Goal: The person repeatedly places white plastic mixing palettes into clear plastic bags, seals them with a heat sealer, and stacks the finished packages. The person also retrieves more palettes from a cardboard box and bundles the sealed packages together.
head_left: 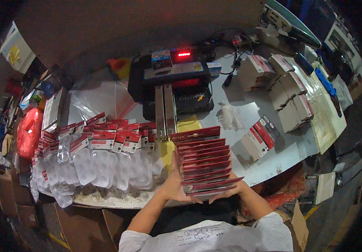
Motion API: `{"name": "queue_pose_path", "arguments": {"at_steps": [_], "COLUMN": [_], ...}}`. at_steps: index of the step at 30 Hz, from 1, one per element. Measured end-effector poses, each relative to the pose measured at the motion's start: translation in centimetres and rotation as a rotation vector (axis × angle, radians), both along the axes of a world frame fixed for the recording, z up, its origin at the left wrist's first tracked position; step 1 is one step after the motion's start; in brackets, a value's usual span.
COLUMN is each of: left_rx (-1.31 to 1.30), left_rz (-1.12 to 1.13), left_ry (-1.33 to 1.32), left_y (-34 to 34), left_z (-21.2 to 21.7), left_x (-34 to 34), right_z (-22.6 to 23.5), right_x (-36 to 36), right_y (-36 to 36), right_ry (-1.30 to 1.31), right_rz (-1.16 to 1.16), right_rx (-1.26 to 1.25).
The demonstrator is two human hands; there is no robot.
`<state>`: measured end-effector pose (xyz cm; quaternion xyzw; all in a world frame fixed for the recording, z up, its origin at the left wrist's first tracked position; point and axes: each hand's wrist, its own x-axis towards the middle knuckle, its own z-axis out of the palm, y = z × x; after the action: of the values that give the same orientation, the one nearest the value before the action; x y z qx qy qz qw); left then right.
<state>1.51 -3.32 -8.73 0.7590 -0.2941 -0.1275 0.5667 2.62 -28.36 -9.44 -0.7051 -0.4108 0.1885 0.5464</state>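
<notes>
Between both hands, close in front of my body, is a thick stack of red header cards (204, 161), their edges stepped one behind another. My left hand (173, 185) grips its left side and lower edge. On the other side my right hand (233, 185) supports the right side and bottom, fingers partly hidden under the stack. To the left lies a heap of clear plastic blister packs (101, 168) with red and white cards at their tops. Just beyond the stack, two metal rails (160, 113) project from a black machine (137, 80) with a lit red display.
Several piles of cards (254, 71) stand at the far right. Nearer are loose red, white and black cards (261, 136) and crumpled white plastic (229, 115). A red plastic bag (30, 132) sits at the far left. Black cables (233, 63) run behind the table (248, 96).
</notes>
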Motion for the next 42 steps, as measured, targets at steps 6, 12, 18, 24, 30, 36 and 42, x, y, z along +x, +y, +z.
{"name": "queue_pose_path", "arguments": {"at_steps": [6,12,18,24,30,36,42], "left_rx": [0.062,0.106,0.153,-0.212,0.284,0.264,1.163], "left_rz": [0.076,0.015,0.215,0.224,0.401,0.345,1.573], "left_ry": [-0.110,-0.004,-0.301,-0.201,-0.339,-0.227,-0.297], "left_y": [-1.1,-1.0,-1.7,-2.0,-1.0,5.5,21.4], "left_z": [-1.5,-1.9,-0.6,-0.1,2.6,11.3,13.1], "left_x": [-0.3,-1.1,-1.2,-2.2,-5.1,-8.1,-2.5], "right_z": [-0.6,-1.9,0.0,1.1,1.7,2.9,4.1], "right_x": [-0.7,-0.8,-0.7,-2.1,-4.7,-6.2,-5.5], "right_y": [1.3,0.7,2.5,4.2,5.7,7.3,9.3], "right_ry": [0.247,0.246,0.318,0.405,0.609,1.255,2.094], "right_rz": [-0.221,-0.164,-0.225,-0.243,-0.214,-0.183,0.328], "right_rx": [0.057,-0.023,0.017,0.047,0.142,0.388,1.109]}}
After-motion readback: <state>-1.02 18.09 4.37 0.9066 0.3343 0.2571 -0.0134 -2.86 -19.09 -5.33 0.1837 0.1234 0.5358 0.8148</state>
